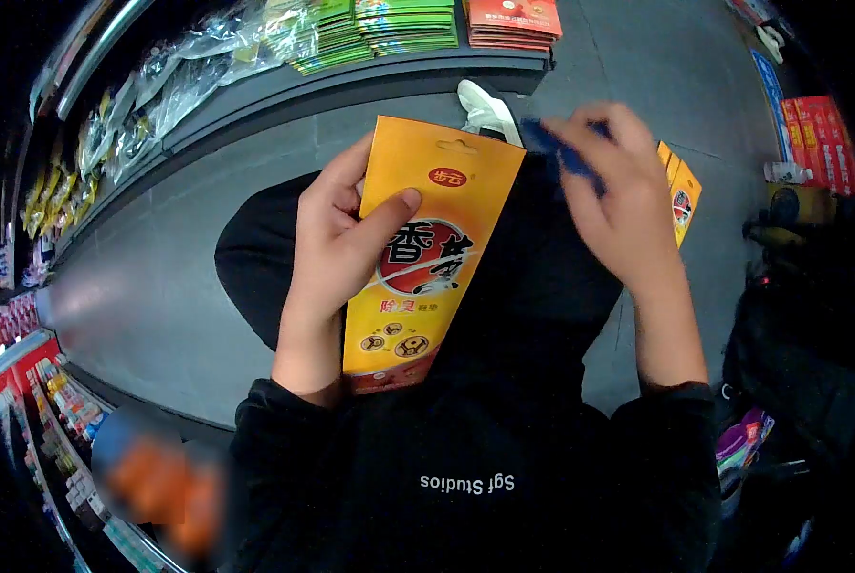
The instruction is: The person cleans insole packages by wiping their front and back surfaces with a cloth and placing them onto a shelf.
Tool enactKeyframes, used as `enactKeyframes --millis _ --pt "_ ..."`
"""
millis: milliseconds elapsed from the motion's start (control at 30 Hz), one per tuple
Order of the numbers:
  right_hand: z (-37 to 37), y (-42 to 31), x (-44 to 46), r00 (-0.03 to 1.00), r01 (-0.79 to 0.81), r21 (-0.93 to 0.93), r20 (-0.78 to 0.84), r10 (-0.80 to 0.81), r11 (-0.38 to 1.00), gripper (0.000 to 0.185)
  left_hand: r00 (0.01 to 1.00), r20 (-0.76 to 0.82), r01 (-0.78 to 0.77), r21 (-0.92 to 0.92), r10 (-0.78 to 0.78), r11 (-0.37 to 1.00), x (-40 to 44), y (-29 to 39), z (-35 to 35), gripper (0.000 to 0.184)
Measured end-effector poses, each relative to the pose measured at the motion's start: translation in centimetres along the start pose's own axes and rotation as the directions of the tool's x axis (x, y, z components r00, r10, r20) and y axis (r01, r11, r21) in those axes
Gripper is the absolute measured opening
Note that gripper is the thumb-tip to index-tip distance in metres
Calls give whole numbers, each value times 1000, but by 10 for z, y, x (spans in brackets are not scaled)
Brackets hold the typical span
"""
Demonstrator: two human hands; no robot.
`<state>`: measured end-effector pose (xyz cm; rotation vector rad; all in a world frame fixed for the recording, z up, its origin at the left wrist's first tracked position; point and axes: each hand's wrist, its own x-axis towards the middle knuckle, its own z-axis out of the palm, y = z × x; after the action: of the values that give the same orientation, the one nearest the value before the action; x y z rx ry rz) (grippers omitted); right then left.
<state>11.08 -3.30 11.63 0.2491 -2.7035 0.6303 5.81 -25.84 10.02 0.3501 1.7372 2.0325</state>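
Yellow packet (446,205) in left fingers (385,222)

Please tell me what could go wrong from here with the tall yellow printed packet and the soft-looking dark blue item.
The left hand grips the tall yellow printed packet along one side, thumb on the front, so it might tilt or bend if pressed from the free side.

The right hand, with the soft-looking dark blue item, appears close to more yellow packaging and might brush it.

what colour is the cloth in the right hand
Dark blue cloth, blurred, in the right hand; head view.
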Motion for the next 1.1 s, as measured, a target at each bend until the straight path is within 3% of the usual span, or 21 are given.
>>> enactKeyframes --millis 67,267,367,400,500,600,733,800,867,900,967,1000,1033,1067,1100 --pt "-4 -5 11 981 63 56 -184 -52 996 33 1000 7 9 -4 -9 1000 1 -1 3 46" --pt "23 -27 6 971 232 -27 -49 -234 972 49 997 -70 -43 -54 39 998 2 10 -3 47" --pt "16 -16 -9 982 97 8 164 -97 995 51 989 -144 -60 -142 39 988 -1 5 -18 48" --pt "14 -12 -12 981 102 13 162 -103 995 51 988 -149 -62 -138 41 988 -2 5 -18 48" --pt "7 -12 -10 996 19 103 -84 -11 994 46 984 -175 -74 -173 44 982 -3 7 -17 47" --pt "-5 -35 3 987 90 33 -133 -85 995 50 992 -124 -41 -151 23 988 -2 8 -15 47" --pt "20 -38 11 994 112 -58 7 -112 992 56 993 -109 -64 -125 51 990 -5 7 -10 47" --pt "18 -25 11 989 145 -100 -9 -146 984 45 990 -137 -58 -122 41 991 -5 -3 -16 48" --pt "15 -13 4 1000 4 -188 -21 -8 982 39 990 -137 -54 -148 34 987 -10 -3 -22 48" --pt "16 -6 0 1000 8 -186 -20 -12 982 39 991 -130 -40 -174 18 984 -10 -3 -24 48" --pt "20 6 -8 972 -213 263 -40 231 941 30 992 -124 -32 -204 6 979 -10 -4 -26 47" --pt "20 4 -8 973 -209 259 -41 227 943 30 995 -96 -33 -233 11 972 -8 -5 -27 47" --pt "21 -2 -10 906 -396 590 125 405 704 28 998 -67 -32 -260 15 965 -7 -7 -28 47" --pt "23 -8 -12 805 -527 787 341 485 321 27 998 -66 -36 -260 19 965 -5 -8 -27 47" --pt "29 -15 -16 878 -444 765 268 397 467 32 994 -91 -76 -252 54 965 -3 -10 -25 47"
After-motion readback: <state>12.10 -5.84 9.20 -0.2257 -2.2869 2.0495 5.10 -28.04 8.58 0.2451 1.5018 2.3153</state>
